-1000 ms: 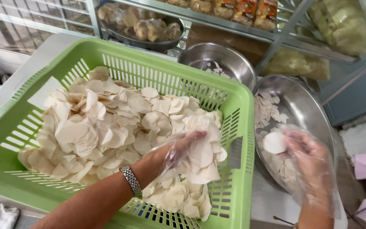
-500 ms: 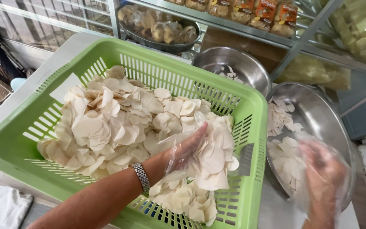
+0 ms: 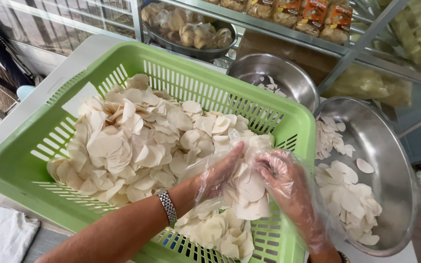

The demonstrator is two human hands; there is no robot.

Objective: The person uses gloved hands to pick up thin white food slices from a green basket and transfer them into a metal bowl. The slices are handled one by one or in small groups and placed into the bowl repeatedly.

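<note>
A green slotted plastic basket [image 3: 25, 160] holds a heap of thin, pale, round chips [image 3: 132, 141]. Both my hands wear clear plastic gloves and are inside the basket at its right side. My left hand [image 3: 218, 175], with a metal watch band on the wrist, lies flat on the chips with fingers extended. My right hand [image 3: 283, 178] is beside it, fingers curled into the same patch of chips [image 3: 247, 192]. Whether either hand grips chips is not clear through the crumpled gloves.
Right of the basket stands a large steel bowl [image 3: 395, 165] with several chips in it. A smaller steel bowl [image 3: 288, 78] sits behind. A metal shelf [image 3: 269, 22] carries a dark bowl of snacks [image 3: 186, 29] and packets. A white cloth [image 3: 1, 234] lies bottom left.
My right hand has come from over the large steel bowl into the basket, next to my left hand. The left hand has stayed on the chips.
</note>
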